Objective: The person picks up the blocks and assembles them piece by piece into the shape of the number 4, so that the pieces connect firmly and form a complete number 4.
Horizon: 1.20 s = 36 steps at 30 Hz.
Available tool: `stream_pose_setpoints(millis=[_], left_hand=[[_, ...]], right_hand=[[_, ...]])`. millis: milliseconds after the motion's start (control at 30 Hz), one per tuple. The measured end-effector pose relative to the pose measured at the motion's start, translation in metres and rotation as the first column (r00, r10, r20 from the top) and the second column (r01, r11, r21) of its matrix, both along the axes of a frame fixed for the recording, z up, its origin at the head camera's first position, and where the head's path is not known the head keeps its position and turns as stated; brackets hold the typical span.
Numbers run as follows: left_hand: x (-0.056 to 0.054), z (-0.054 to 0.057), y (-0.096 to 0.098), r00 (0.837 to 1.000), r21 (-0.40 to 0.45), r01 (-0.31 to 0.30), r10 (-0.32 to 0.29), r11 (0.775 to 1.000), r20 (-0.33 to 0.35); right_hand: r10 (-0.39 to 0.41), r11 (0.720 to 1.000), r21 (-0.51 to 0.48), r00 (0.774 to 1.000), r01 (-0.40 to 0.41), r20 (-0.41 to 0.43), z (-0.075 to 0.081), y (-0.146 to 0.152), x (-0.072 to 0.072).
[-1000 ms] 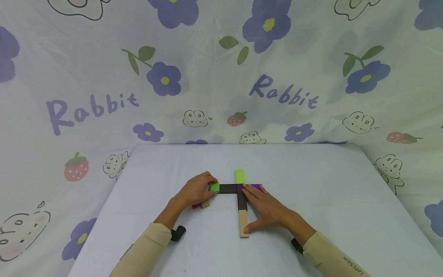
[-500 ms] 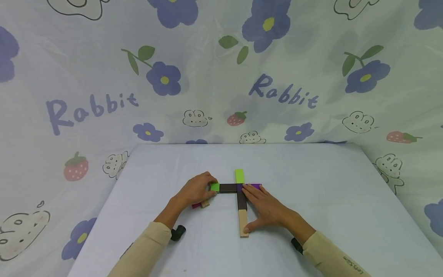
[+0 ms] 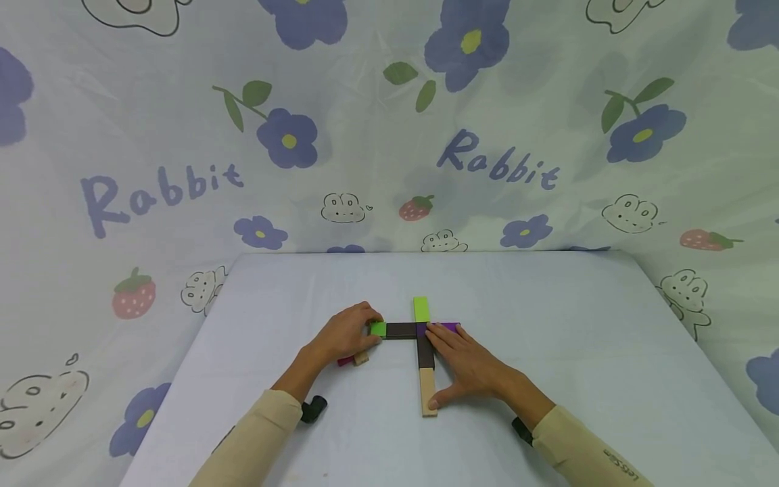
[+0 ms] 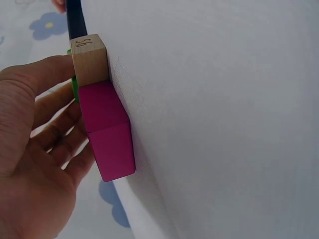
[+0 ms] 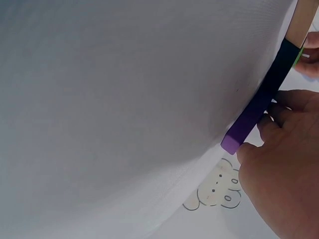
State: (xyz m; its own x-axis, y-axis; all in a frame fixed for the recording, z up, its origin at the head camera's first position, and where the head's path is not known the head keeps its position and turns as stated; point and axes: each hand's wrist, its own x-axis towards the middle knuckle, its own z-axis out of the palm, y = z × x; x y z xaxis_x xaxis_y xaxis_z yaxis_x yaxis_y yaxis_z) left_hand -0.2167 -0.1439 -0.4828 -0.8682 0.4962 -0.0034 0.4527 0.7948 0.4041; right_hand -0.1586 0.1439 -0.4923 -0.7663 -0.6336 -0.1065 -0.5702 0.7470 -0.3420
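Coloured wooden blocks lie in a cross shape on the white table. My left hand (image 3: 343,333) pinches a green block (image 3: 379,329) at the cross's left end, thumb on the near side, against a black block (image 3: 401,331). My right hand (image 3: 471,372) rests with extended fingers over the purple blocks (image 3: 451,327), partly hiding them. Its thumb touches a plain wood block (image 3: 429,392) at the near end, below a dark block (image 3: 426,354). A lime block (image 3: 421,309) forms the far arm. Near my left hand sit a magenta block (image 4: 107,129) and a small plain wood block (image 4: 91,59).
The white tabletop (image 3: 578,325) spreads around the cross and ends at a patterned curtain (image 3: 377,135) behind and at the sides. A black wrist camera (image 3: 314,409) sticks out by the left wrist, and another (image 3: 522,431) by the right.
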Motion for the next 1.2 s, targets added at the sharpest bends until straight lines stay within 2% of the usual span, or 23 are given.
stream_pose_setpoints(millis=[300, 1200], left_hand=[[-0.0003, -0.0034, -0.0002, 1.0, -0.01, -0.015, 0.015, 1.0, 0.023], [0.0017, -0.0004, -0.0004, 0.999, -0.002, -0.021, 0.021, 1.0, 0.047]], right_hand=[[-0.007, 1.0, -0.003, 1.0, 0.007, 0.016, -0.0005, -0.0002, 0.0001], [0.011, 1.0, -0.012, 1.0, -0.011, -0.005, 0.0003, 0.0011, -0.0002]])
